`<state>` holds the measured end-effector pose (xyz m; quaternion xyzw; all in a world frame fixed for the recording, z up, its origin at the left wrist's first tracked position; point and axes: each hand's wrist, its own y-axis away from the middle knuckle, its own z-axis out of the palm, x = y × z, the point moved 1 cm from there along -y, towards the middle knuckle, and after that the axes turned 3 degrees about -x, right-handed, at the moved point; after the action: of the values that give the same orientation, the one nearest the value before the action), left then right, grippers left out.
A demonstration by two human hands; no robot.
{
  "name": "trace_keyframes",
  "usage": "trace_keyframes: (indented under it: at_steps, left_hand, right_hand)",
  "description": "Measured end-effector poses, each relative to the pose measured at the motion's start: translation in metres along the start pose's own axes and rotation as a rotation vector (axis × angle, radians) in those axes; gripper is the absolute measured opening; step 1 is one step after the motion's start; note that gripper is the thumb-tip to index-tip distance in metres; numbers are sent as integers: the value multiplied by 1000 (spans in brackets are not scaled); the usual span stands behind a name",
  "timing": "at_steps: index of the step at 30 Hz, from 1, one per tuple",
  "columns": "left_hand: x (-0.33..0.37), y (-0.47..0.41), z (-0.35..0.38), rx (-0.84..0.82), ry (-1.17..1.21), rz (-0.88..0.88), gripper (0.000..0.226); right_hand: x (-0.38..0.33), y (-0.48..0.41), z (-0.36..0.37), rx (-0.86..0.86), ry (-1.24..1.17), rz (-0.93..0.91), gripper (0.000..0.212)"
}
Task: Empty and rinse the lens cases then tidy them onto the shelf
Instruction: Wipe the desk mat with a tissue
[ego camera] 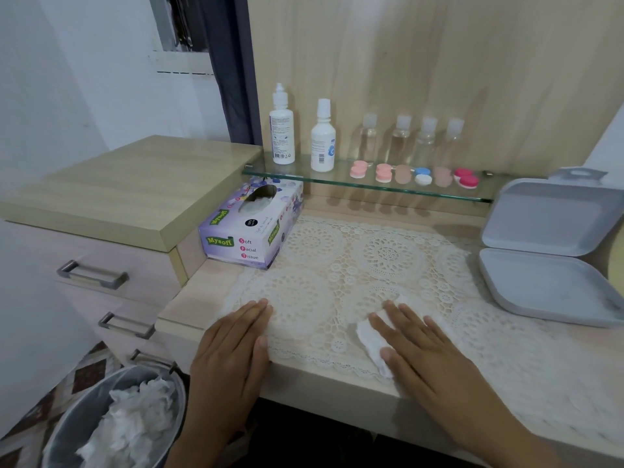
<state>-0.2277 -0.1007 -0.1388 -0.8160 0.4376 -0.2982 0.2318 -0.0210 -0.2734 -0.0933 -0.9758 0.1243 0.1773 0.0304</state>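
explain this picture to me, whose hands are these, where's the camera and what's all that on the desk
There is no machine here. A person wears one wide-angle camera on the head, looking forward and down, so you see their own two hands. The left hand lies flat on the lace mat covering the desk. The right hand presses flat on a white tissue; neither hand grips anything. On the glass shelf behind stand two white bottles, four small clear bottles and a row of six round lens cases. A tissue box sits at the left and an open grey box at the right. A bin with crumpled tissues stands on the floor below.
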Motion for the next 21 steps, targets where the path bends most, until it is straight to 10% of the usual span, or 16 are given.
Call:
trace_keyframes:
  at_steps: [8, 21]
  left_hand:
    - [2, -2, -6, -80, 0, -7, 42]
    - [-18, 3, -37, -137, 120, -117, 41]
  right_hand:
    - [12, 0, 4, 459, -77, 15, 42]
    - [-58, -39, 3, 419, -647, -73, 34]
